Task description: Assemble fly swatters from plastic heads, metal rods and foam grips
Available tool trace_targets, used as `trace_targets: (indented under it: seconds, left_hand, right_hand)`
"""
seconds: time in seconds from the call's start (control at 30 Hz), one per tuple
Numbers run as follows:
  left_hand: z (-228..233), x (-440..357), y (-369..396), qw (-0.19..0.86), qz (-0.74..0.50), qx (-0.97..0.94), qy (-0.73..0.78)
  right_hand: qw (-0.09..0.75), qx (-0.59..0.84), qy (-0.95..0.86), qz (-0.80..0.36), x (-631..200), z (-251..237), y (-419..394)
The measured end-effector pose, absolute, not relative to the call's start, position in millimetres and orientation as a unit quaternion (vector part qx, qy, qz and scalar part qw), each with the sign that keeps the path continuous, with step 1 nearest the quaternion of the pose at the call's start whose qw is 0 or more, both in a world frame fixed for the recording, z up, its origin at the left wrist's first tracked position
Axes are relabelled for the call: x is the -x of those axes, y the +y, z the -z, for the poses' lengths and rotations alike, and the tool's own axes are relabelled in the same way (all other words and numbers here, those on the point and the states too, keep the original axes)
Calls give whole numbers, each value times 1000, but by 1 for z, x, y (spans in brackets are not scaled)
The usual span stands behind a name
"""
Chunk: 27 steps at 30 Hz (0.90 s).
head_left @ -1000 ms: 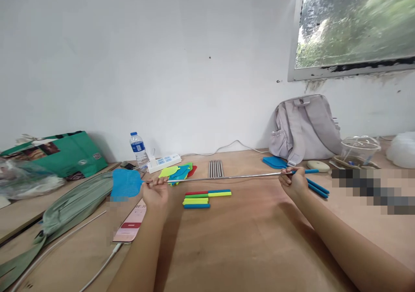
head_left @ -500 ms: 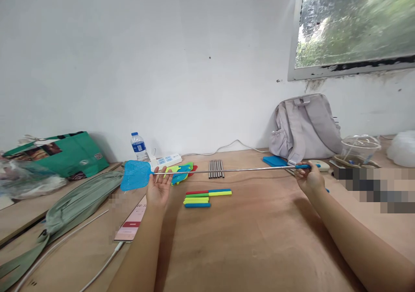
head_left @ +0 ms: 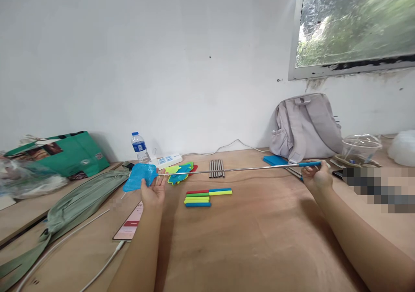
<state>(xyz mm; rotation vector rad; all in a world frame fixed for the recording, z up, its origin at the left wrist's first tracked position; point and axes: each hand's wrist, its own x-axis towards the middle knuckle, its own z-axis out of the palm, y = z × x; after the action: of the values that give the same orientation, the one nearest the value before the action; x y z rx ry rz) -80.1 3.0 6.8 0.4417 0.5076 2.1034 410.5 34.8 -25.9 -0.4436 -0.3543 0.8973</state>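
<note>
A blue fly swatter (head_left: 138, 176) with a long thin metal shaft lies level across the view, above the table. At right, my right hand (head_left: 319, 179) is closed round its blue handle (head_left: 308, 164). My left hand (head_left: 153, 193) is palm up by the mesh head, fingers spread, with the shaft crossing the fingers and the thumb overlapping the head's lower edge. Behind the shaft lie colourful swatter heads (head_left: 181, 176) and a row of metal rods (head_left: 216, 169). Nearer are several coloured handle tubes (head_left: 197, 200), in red, green, yellow and blue.
A phone (head_left: 128, 227) with a white cable lies beside my left forearm. A water bottle (head_left: 139, 147) and power strip (head_left: 169, 159) stand behind. Green bag (head_left: 81, 153) and grey-green cloth strap (head_left: 74, 201) are left; a backpack (head_left: 306, 128) and clear plastic cup (head_left: 361, 147) are right.
My right hand has moved right with the handle. My left hand has shifted slightly left against the mesh head, and that head has moved a little right and turned.
</note>
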Motion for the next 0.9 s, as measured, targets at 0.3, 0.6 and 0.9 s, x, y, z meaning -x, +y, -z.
trace_targets:
  seconds: [0.3,0.6,0.9]
  left_hand:
    - [-8,86,5,378,-886,-122,238]
    - [-8,97,-1,353,-894,-119,250]
    - [-13,88,-3,375,-899,-128,186]
  right_hand:
    - [884,204,-150,-392,-415,24,32]
    - [871,230,-192,-390,-407,8,15]
    - [888,176,-168,-390,-409,14,15]
